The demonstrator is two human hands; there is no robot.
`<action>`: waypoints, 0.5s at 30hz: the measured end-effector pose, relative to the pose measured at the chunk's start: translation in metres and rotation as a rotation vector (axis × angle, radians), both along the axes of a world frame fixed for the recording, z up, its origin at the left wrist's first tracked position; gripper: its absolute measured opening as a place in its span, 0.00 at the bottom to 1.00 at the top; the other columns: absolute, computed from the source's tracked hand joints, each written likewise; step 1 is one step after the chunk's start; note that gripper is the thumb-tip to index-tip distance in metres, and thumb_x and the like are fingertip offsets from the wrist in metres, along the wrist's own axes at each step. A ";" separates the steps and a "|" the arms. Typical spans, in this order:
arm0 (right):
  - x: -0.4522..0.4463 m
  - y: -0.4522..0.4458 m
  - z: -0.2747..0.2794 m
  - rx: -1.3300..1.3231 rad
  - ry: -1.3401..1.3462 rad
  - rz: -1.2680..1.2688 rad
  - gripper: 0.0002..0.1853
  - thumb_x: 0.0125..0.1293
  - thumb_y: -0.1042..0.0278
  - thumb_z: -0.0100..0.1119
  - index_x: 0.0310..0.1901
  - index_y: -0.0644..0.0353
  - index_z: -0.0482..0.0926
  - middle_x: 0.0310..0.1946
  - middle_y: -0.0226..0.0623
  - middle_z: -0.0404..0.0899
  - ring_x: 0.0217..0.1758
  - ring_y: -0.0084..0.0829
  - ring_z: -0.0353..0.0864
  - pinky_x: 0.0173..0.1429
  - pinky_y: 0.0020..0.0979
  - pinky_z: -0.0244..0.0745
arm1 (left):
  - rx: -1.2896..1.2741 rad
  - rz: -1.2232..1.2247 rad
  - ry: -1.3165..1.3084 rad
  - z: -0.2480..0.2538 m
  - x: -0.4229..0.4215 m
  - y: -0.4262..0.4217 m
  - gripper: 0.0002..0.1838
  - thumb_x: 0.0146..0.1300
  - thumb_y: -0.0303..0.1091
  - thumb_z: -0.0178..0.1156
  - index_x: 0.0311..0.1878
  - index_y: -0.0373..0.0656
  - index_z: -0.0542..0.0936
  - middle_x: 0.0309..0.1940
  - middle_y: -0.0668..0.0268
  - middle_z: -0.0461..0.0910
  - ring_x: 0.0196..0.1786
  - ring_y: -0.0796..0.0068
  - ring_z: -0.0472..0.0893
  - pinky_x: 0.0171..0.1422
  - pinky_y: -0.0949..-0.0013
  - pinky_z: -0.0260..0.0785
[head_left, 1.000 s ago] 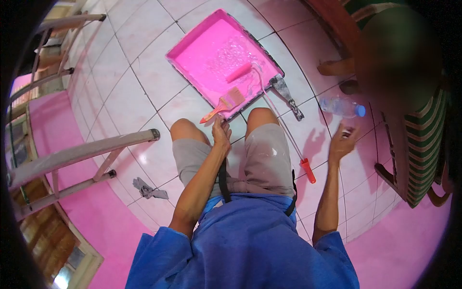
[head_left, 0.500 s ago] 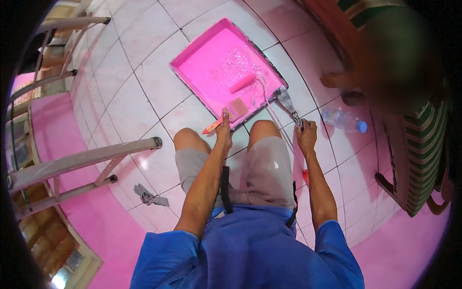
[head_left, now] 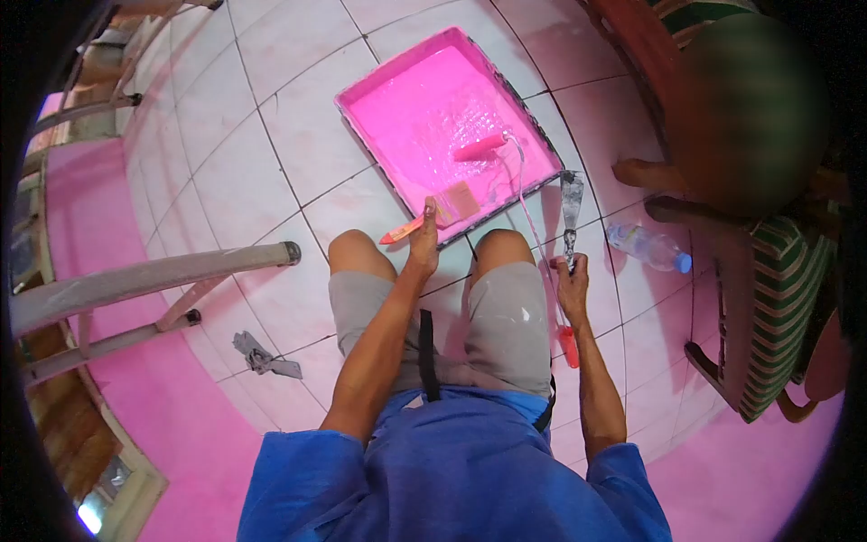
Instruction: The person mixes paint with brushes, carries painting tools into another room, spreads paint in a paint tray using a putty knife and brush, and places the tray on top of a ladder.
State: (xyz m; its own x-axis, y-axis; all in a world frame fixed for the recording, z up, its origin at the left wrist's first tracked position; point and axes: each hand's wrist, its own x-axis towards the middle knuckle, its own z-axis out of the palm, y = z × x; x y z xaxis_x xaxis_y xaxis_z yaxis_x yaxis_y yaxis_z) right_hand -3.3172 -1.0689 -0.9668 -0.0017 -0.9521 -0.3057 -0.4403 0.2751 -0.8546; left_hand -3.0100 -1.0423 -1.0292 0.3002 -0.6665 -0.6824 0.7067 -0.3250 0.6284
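Observation:
My left hand (head_left: 424, 237) grips a paintbrush (head_left: 409, 230) by its orange handle, its broad bristles over the near edge of the paint tray (head_left: 363, 135). Pink paint coats the inside of that tray. In my right hand (head_left: 571, 282) is a putty knife (head_left: 571, 203), its smeared blade pointing away from me beside the tray's right corner. A pink paint roller (head_left: 480, 147) rests in the tray, with its wire frame running out over the rim towards a red handle (head_left: 567, 347) close to my right forearm.
A plastic bottle (head_left: 646, 247) lies on the tiled floor to the right, near a chair with a striped cushion (head_left: 778, 316). On the left stand ladder legs (head_left: 153, 287). A grey rag (head_left: 264, 356) lies on the tiles left of my knees.
My right hand has drawn the putty knife back from the tray corner, and its blade now points straighter ahead. My left hand still holds the brush. The view has shifted slightly.

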 end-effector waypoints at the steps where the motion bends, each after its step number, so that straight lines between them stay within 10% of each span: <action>1: 0.012 -0.001 0.021 0.073 0.080 0.014 0.14 0.69 0.61 0.52 0.41 0.65 0.65 0.30 0.46 0.80 0.34 0.33 0.80 0.39 0.35 0.73 | 0.003 -0.013 0.028 0.003 0.001 0.000 0.48 0.58 0.64 0.59 0.70 0.36 0.59 0.66 0.63 0.62 0.66 0.71 0.62 0.72 0.64 0.49; 6: 0.038 0.014 0.014 -0.011 0.151 -0.038 0.13 0.68 0.62 0.51 0.42 0.64 0.64 0.23 0.42 0.75 0.26 0.31 0.74 0.34 0.35 0.69 | -0.008 -0.038 -0.022 0.024 -0.003 -0.005 0.44 0.57 0.70 0.53 0.64 0.40 0.64 0.56 0.60 0.73 0.59 0.65 0.74 0.63 0.57 0.69; 12: 0.038 0.018 0.028 -0.132 0.172 -0.162 0.13 0.67 0.63 0.53 0.41 0.64 0.66 0.23 0.39 0.69 0.25 0.30 0.67 0.32 0.37 0.65 | -0.033 -0.043 0.135 0.039 -0.001 -0.008 0.56 0.49 0.72 0.60 0.70 0.37 0.56 0.65 0.60 0.62 0.68 0.64 0.61 0.69 0.53 0.59; 15: 0.025 0.026 0.039 -0.031 0.198 -0.190 0.12 0.67 0.64 0.54 0.40 0.64 0.67 0.22 0.38 0.68 0.25 0.29 0.66 0.31 0.35 0.64 | -0.011 -0.028 0.089 0.043 -0.001 -0.010 0.45 0.56 0.70 0.52 0.64 0.38 0.64 0.58 0.58 0.72 0.58 0.63 0.75 0.65 0.58 0.67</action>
